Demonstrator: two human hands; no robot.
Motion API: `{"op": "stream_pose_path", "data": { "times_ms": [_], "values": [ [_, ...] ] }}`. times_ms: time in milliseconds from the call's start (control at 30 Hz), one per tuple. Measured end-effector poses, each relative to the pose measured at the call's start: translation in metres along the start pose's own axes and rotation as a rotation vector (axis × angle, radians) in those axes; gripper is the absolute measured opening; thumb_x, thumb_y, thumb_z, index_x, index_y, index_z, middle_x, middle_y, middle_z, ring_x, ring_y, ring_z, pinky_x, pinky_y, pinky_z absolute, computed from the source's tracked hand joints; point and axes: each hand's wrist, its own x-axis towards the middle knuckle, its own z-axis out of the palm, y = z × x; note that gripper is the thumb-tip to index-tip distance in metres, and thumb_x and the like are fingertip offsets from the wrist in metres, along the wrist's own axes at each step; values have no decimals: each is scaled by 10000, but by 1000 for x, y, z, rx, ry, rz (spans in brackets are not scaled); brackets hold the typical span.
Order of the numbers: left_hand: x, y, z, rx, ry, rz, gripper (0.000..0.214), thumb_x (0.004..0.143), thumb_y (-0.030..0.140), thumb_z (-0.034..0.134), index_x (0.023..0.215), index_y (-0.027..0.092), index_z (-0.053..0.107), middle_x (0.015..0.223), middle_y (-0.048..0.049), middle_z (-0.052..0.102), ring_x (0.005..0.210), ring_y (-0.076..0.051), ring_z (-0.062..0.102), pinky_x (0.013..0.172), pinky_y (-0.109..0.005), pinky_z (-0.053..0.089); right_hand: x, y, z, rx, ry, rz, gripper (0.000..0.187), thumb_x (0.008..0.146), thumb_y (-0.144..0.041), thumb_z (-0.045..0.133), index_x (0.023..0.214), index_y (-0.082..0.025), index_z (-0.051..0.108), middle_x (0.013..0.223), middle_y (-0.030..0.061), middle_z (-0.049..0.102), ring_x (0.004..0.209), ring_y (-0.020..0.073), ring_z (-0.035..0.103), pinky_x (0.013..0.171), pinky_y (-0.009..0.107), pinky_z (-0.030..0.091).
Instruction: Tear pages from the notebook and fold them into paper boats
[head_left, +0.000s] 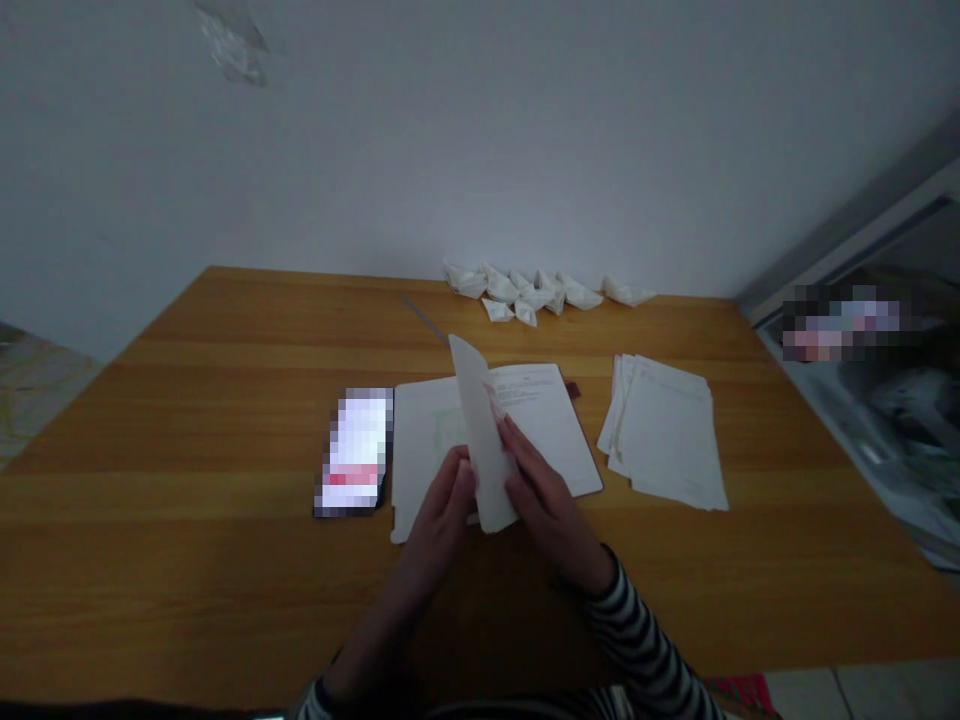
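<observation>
An open notebook (555, 425) lies flat on the wooden table (225, 400). One white page (480, 430) stands upright from its middle. My left hand (442, 505) grips that page from the left near its lower edge. My right hand (544, 495) pinches the same page from the right, fingers pressed against it. Both forearms wear striped sleeves.
A phone (355, 452) with a lit screen lies left of the notebook. A stack of loose white sheets (664, 430) sits to the right. Several small folded paper shapes (536, 288) are lined up at the table's far edge by the wall. Cluttered items (885, 400) stand off the right side.
</observation>
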Motion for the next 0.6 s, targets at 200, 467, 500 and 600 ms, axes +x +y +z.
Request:
{"op": "stream_pose_path", "data": {
  "times_ms": [200, 467, 500, 600],
  "values": [
    [8, 2, 2, -59, -93, 139, 393, 909, 569, 551, 1024, 201, 626, 901, -27, 681, 800, -182, 614, 727, -291, 526, -2, 0, 2, 90, 36, 59, 577, 1007, -484, 441, 1541, -296, 329, 1631, 11, 294, 1513, 191, 243, 1257, 440, 160],
    [10, -1, 2, 39, -7, 144, 328, 868, 489, 637, 753, 182, 641, 694, -2, 609, 673, -162, 558, 591, -250, 441, 7, -3, -56, 511, 358, 380, 699, 968, -685, 223, 1498, -260, 387, 1484, 128, 525, 1324, 289, 546, 1063, 553, 449],
    [9, -2, 2, 34, -5, 157, 313, 879, 479, 627, 781, 183, 653, 724, -10, 627, 694, -168, 569, 607, -258, 452, 9, -7, -69, 444, 409, 371, 682, 963, -687, 264, 1490, -274, 396, 1470, 122, 541, 1320, 289, 548, 1061, 557, 446],
    [5, -2, 6, 61, 21, 241, 277, 923, 440, 579, 832, 189, 655, 787, -17, 640, 750, -174, 581, 658, -271, 471, 18, -29, -96, 52, 531, 190, 528, 918, -586, 551, 1346, -279, 575, 1482, 77, 529, 1386, 254, 467, 1159, 479, 342]
  ]
}}
